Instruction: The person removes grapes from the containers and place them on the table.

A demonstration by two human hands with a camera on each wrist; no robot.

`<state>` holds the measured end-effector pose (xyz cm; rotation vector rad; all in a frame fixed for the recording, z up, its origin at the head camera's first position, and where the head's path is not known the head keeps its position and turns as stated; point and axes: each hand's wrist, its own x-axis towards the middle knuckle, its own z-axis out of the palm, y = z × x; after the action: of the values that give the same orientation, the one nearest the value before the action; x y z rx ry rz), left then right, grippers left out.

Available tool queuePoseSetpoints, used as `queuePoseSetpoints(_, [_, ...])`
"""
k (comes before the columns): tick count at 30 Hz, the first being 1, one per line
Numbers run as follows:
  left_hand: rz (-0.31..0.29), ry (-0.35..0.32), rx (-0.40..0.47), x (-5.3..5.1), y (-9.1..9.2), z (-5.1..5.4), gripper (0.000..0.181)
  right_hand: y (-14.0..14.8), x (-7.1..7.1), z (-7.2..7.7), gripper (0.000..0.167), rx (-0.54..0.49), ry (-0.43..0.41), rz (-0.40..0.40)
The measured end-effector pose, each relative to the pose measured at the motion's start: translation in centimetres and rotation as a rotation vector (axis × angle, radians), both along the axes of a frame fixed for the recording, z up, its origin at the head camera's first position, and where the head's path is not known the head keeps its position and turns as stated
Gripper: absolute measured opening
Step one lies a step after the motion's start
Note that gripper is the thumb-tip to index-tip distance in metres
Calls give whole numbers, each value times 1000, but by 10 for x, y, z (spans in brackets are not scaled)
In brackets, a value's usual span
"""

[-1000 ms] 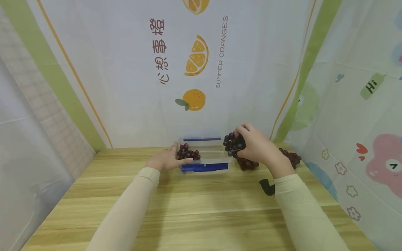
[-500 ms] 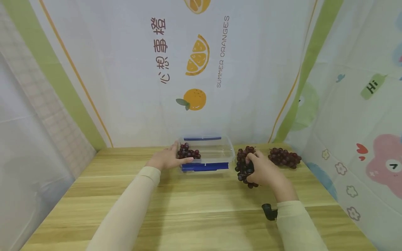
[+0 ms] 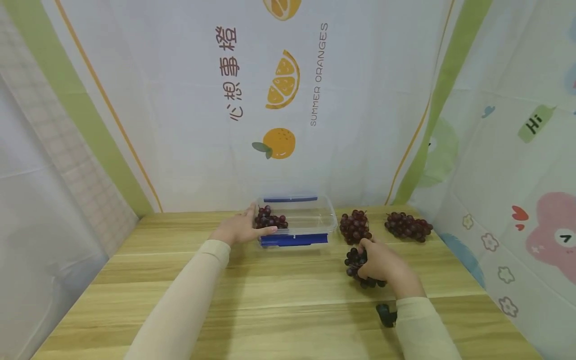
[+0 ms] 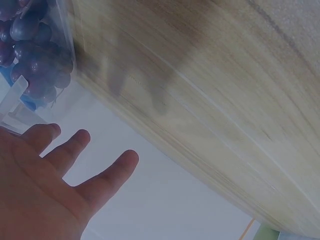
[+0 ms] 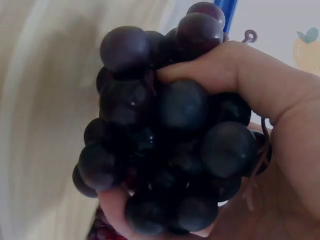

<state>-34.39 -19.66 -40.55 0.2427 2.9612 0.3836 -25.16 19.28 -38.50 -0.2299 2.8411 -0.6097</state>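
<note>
Dark grape bunch (image 3: pixel 354 261): in the right-hand grip (image 3: pixel 381 262), over the near right part of the wooden surface (image 3: pixel 288 310); whether its underside touches the wood cannot be told.
Right-hand grip: curled round the bunch, thumb across one side and a finger round the other in the right wrist view; the remaining fingers are mostly hidden behind the grapes. A thin stem shows beside the palm, its lower part blurred.
Left-hand grip (image 3: pixel 238 228): spread at the left end of the clear plastic container (image 3: pixel 310 231), thumb along the near rim. The left wrist view shows three fingers apart, the rest of the hand cut off; how firmly it presses cannot be told.
Grapes in the container (image 3: pixel 271 220): at its left end, partly covered by the thumb and near rim.
Red grape bunch (image 3: pixel 354 227): just beside the container's right end; contact is unclear, and right-hand fingertips overlap its near edge in the head view.
Far-right grape bunch (image 3: pixel 408 226): on the surface, apart from the others.
Black object (image 3: pixel 385 316): partly hidden by the right sleeve (image 3: pixel 420 327), too little shown to name.
Blue latch flaps (image 3: pixel 294 240): on the container's near and far sides.
</note>
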Motion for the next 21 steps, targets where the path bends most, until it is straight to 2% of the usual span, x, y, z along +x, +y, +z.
queuePoseSetpoints(7, [-5, -3, 2, 1, 0, 0, 135, 2, 0, -12, 47, -1, -28, -23])
queuePoseSetpoints(12, [0, -14, 11, 1, 1, 1, 138, 2, 3, -15, 58, -20, -49, -38])
queuePoseSetpoints(17, [-8, -16, 15, 0, 0, 2, 137, 1, 5, -14, 77, -7, -67, -46])
queuePoseSetpoints(21, [-8, -24, 14, 0, -1, 3, 137, 0, 9, -13, 100, 2, -94, -39])
